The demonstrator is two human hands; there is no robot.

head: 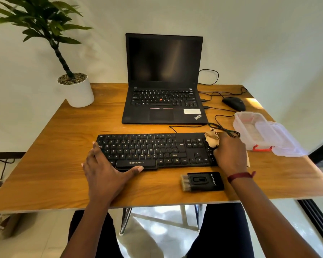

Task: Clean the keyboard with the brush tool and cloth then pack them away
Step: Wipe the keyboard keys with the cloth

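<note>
Gripping the bunched tan cloth, the right hand is pressing it on the right end of the Zebronics keyboard; the left hand, fingers spread flat, is steadying the left end. The brush tool is lying by the front edge of the table (brushing seemingly done); packing into the open plastic box is waiting

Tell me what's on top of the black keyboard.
Right hand holds a crumpled beige cloth on the keyboard's number pad; left hand rests on its left end. Keys beneath are hidden.
</note>
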